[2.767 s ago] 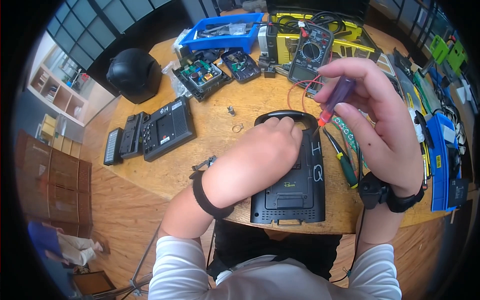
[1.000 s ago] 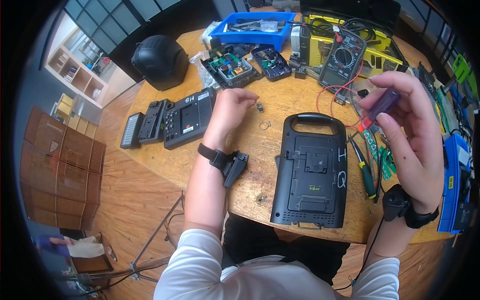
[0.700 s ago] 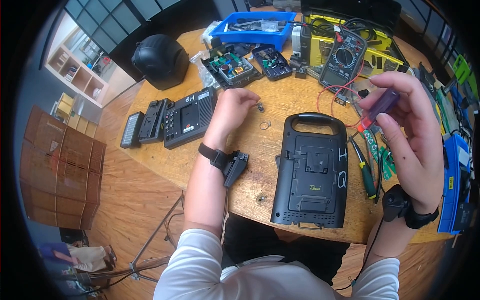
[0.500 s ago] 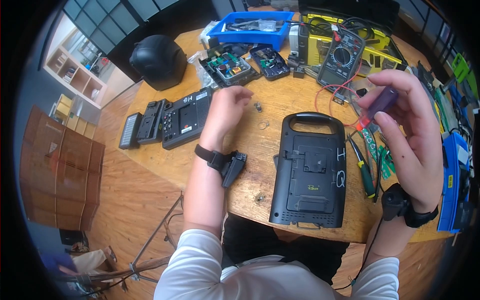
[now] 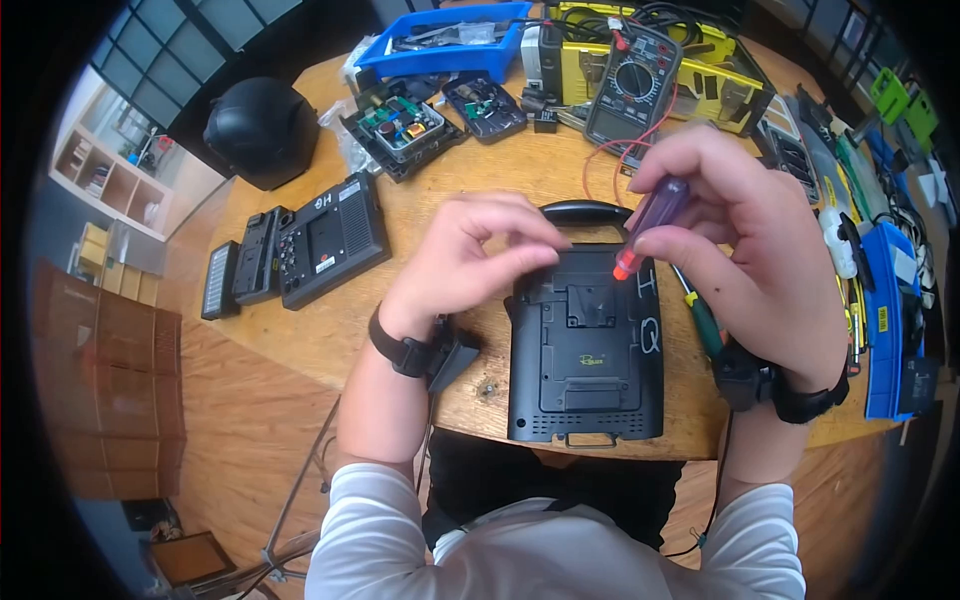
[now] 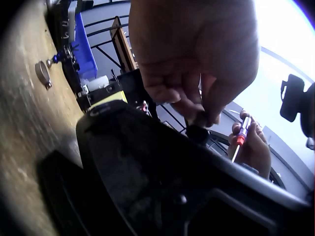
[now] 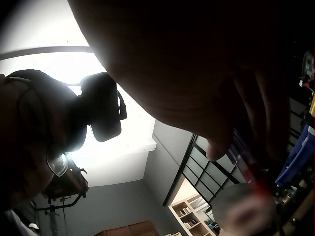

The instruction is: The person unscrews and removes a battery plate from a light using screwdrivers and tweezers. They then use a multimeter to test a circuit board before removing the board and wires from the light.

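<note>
A black device [image 5: 625, 365] marked "HQ" lies flat by the table's front edge, its handle [image 5: 585, 209] pointing away. Over its upper part is my left hand [image 5: 465, 250], thumb and forefinger tips close together. From the left wrist, this hand [image 6: 197, 59] appears to pinch a small dark thing [image 6: 200, 118], too blurred to identify. My right hand [image 5: 745, 245] holds a screwdriver [image 5: 658, 215] by its purple handle, slanting down above the device's upper right; its shaft shows in the left wrist view [image 6: 236, 151]. The dark right wrist view shows that hand [image 7: 172, 64] around the handle.
Green-handled pliers [image 5: 703, 322] lie right of the device. Behind stand a multimeter [image 5: 632, 85], a blue tray [image 5: 490, 62] and opened electronics [image 5: 400, 130]. A black panel unit [image 5: 335, 240] is at the left. A metal ring [image 6: 43, 73] lies on the table.
My left hand has moved right, from beside the small metal part to over the device. The right hand still holds the screwdriver, now above the device's edge. The head view has shifted.
</note>
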Demonstrator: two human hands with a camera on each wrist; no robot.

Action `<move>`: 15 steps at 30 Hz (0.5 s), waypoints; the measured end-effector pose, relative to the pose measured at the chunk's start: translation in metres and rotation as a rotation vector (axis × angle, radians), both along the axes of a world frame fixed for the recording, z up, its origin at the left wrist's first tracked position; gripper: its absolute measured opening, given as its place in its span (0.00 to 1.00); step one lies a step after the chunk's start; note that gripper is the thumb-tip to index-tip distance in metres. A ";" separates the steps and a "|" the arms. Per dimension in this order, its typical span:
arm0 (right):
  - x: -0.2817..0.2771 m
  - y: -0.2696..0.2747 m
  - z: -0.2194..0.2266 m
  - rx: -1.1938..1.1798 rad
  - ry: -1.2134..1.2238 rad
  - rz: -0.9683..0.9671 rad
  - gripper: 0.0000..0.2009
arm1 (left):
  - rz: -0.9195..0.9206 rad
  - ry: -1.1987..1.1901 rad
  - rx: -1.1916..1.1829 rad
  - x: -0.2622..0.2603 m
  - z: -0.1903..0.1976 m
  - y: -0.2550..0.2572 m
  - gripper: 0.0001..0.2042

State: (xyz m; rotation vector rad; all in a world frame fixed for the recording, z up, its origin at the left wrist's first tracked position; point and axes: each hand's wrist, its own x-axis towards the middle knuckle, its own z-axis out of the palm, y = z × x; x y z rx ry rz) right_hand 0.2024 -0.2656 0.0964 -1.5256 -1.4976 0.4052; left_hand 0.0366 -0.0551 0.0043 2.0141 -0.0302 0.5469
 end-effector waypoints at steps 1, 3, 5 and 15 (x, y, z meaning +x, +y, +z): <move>0.001 0.000 0.000 -0.009 -0.065 0.011 0.14 | -0.090 0.022 0.023 0.003 -0.002 -0.002 0.05; 0.002 -0.001 0.001 -0.028 -0.088 0.002 0.13 | -0.147 0.028 -0.016 0.008 -0.007 -0.009 0.06; 0.003 -0.001 0.000 -0.044 -0.109 -0.004 0.12 | -0.202 0.034 -0.052 0.009 -0.009 -0.012 0.06; 0.009 0.002 -0.006 -0.007 -0.252 0.039 0.12 | -0.252 0.087 0.031 0.011 -0.010 -0.009 0.06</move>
